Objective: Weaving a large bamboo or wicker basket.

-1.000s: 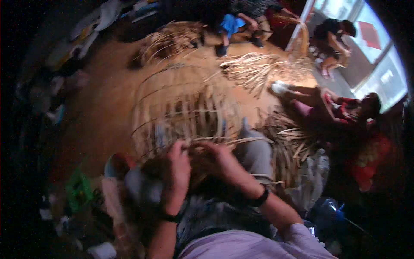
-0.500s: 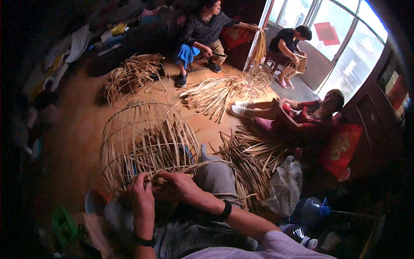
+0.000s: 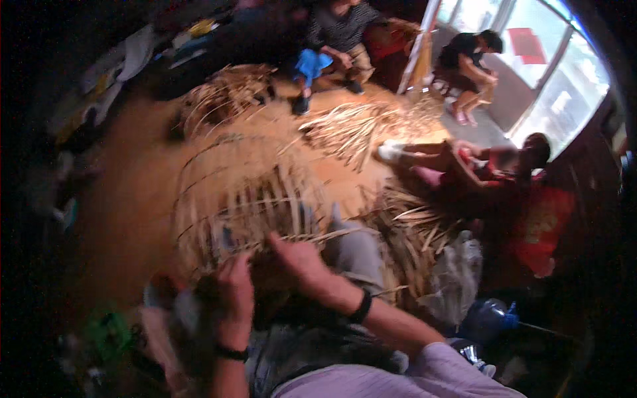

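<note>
Basket frame of thin, pale strips (image 3: 249,196), one only, stands just ahead of both hands, its near edge at the fingertips. The left hand (image 3: 235,282) sits at the end of a nearly upright forearm, knuckles forward and fingers bent inward; blur hides whether it grips anything. The right hand (image 3: 302,262) comes in from the lower right on a slanting forearm, with its index finger stretched forward and left, near the basket's edge; whether its other fingers pinch a strip I cannot tell. The two hands are apart, with a small gap between them. Each wrist wears one black band, two in all: left band (image 3: 231,353), right band (image 3: 362,306). One long strip (image 3: 342,234) runs rightward from beside the right hand. Three heaps of strips lie around: a brown heap (image 3: 229,96) beyond the basket, a pale heap (image 3: 352,129) ahead and right of the hands, a darker heap (image 3: 411,232) right of the right hand. Beside that last one is one clear plastic bag (image 3: 458,275). Three other people sit beyond the hands, ahead and to the right.
</note>
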{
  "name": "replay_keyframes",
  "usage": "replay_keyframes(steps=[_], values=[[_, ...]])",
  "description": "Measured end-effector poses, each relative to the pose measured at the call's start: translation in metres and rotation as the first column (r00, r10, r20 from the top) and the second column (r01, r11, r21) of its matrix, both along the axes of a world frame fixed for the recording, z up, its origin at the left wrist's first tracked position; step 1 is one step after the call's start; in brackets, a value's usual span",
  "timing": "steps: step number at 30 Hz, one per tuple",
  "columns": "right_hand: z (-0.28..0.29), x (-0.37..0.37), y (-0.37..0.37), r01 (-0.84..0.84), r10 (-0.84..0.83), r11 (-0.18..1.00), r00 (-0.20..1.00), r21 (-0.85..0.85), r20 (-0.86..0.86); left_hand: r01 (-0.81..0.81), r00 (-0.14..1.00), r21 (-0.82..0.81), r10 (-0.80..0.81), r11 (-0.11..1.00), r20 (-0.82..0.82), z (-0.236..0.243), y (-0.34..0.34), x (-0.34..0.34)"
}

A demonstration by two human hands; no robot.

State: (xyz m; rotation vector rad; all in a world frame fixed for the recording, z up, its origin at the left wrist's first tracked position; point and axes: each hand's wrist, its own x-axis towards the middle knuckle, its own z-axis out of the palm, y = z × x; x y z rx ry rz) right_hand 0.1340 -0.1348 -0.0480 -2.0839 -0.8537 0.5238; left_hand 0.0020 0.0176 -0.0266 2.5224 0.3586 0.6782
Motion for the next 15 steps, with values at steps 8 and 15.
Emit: replay_keyframes(steps=[8,15], values=[[0.035,-0.016,-0.046,-0.238,0.156,0.968,0.816,0.078,0.557,0.306,0.950,0.012,-0.304,0.952,-0.068,0.036,0.010,-0.004],[0.036,0.011,-0.053,-0.134,0.162,0.986,0.696,-0.095,0.700,0.221,0.956,-0.159,-0.246,0.962,-0.157,0.054,0.001,0.006]])
